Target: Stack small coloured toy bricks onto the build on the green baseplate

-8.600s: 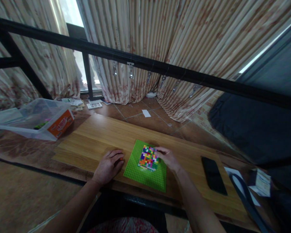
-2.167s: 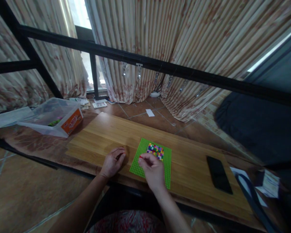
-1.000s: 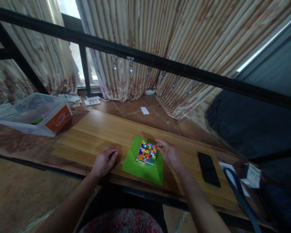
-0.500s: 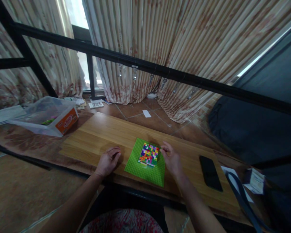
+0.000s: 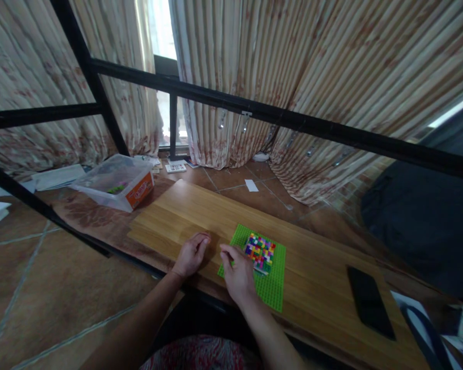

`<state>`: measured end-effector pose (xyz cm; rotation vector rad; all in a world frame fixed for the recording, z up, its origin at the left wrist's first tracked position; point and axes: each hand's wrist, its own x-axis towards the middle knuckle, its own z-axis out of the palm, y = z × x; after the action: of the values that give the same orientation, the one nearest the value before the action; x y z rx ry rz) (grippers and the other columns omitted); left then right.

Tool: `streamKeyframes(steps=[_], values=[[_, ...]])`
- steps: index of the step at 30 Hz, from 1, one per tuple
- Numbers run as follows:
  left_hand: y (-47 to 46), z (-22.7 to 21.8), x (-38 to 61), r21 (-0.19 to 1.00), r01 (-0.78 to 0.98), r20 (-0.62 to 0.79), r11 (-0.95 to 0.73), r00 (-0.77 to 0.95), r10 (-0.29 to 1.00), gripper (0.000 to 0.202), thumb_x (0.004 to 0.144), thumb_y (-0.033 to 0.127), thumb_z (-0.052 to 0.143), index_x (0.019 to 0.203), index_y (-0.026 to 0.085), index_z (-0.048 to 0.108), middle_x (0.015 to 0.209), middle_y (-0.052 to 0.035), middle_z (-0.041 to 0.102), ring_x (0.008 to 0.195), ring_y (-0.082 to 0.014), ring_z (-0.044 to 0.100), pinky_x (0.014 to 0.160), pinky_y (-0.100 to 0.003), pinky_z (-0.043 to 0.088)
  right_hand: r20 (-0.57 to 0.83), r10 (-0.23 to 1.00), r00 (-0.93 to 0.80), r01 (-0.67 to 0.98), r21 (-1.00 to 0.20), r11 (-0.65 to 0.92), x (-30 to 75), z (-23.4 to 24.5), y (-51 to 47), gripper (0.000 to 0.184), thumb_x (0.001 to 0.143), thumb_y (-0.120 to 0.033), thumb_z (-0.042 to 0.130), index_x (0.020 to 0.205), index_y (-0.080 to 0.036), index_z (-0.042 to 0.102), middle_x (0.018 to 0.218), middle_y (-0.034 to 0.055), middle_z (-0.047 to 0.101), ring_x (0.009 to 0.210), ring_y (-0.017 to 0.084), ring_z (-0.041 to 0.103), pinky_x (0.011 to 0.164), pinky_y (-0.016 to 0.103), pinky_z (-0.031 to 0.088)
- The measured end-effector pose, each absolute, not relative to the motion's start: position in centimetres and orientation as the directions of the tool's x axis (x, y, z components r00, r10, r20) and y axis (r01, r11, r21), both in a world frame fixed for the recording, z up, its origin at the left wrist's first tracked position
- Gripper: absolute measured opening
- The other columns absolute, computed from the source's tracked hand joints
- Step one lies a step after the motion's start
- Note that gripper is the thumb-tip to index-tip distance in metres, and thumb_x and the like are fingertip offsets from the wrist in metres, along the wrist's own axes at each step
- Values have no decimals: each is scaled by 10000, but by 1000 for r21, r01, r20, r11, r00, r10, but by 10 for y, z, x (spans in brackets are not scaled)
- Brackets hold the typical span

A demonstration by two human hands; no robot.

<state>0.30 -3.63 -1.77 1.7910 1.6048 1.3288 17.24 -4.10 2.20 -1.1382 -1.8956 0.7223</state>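
A green studded baseplate (image 5: 274, 288) lies on the wooden board, with a block of small multicoloured toy bricks (image 5: 261, 252) built up on it. My right hand (image 5: 237, 273) hovers over the plate's left side, covering part of it. Its thumb and index finger come together in a pinch; anything between them is too small to make out. Left of the plate, my left hand (image 5: 191, 255) rests at the board with fingers curled and thumb against them. Whatever it may hold is hidden.
A clear plastic box (image 5: 110, 198) with an orange label and some green pieces inside stands at the left. On the wooden board (image 5: 312, 257) lies a black phone (image 5: 370, 302) at the right. A black metal bar (image 5: 212, 100) crosses beyond the board, before the curtains.
My right hand has moved left from the plate's right side, across the bricks, toward my left hand. The camera view has turned left, so everything sits farther right in the picture.
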Motion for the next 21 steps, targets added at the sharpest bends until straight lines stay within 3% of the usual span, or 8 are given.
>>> streamKeyframes(steps=[9, 21], values=[[-38, -15, -3, 869, 431, 318, -243, -110, 942, 325, 960, 378, 387, 927, 187, 648, 982, -84, 673, 928, -188, 634, 876, -325, 502, 327, 904, -276, 386, -823, 416, 129, 4, -20, 153, 869, -236, 555, 948, -238, 687, 895, 28, 689, 847, 173, 640, 791, 293, 497], [-39, -6, -5, 865, 432, 301, -256, -37, 953, 384, 961, 430, 348, 902, 200, 649, 1012, -86, 682, 973, -209, 625, 916, -351, 499, 364, 893, -264, 468, -762, 448, 140, 19, -26, 219, 936, -268, 448, 917, -233, 663, 874, 38, 669, 834, 176, 618, 761, 295, 475]])
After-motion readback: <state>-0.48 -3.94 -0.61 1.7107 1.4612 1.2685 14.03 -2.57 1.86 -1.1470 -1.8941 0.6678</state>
